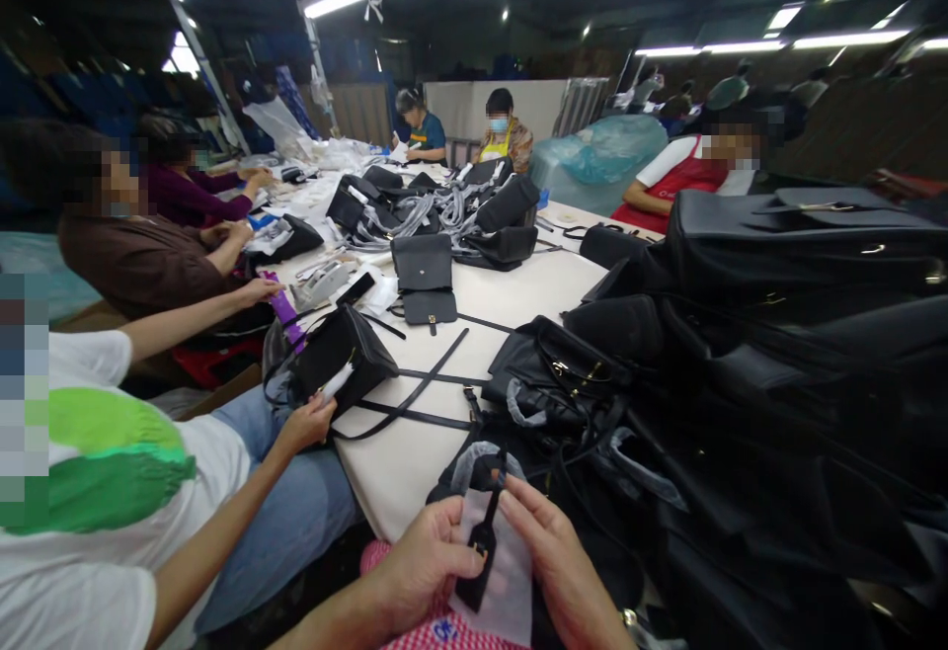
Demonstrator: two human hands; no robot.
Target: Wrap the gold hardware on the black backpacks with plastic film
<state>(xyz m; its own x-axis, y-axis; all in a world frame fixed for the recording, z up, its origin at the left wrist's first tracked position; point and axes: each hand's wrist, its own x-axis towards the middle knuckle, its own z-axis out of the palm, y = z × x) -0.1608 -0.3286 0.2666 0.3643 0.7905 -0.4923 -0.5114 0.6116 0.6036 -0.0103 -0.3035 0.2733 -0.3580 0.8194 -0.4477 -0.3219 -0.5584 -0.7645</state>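
Observation:
Close to my body, my left hand (436, 556) grips the lower, wider end of a short black strap (483, 539), the thumb beside its small gold-coloured buckle. The fingertips of my right hand (548, 541) pinch the strap's narrow upper end. Behind the strap hangs a translucent white sheet (514, 581), touching both hands; I cannot tell whether it is a flat sheet or a pouch. Just beyond my fingers, a black bag handle wrapped in clear film (481, 454) curves upward. Red-and-white checked cloth (415, 635) shows under my left hand.
A large heap of black bags (777, 413) fills the right side. A co-worker on the left holds a black bag (345, 359) at the white table (548, 284). Loose black straps (422, 388) cross the tabletop. Bags with wrapped handles (436, 205) are piled farther back, with several people around.

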